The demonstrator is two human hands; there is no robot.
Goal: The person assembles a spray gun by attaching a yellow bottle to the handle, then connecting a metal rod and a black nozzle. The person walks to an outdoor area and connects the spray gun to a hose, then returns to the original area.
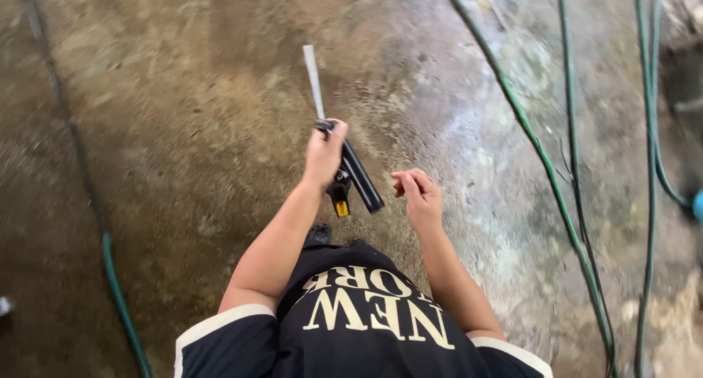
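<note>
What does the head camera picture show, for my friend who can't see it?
A person looks down at their own arms: the left hand grips a black spray gun with a thin metal nozzle, and the right hand is empty beside it, fingers curled. Below is a wet concrete floor with green hoses running across it.

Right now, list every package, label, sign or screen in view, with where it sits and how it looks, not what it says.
Shirt print: bottom centre, on the person's dark shirt; large cream block letters, upside down in this view.
Small tag: on the black spray gun under the left hand; small yellow patch.
No packages, signs or screens.
</note>
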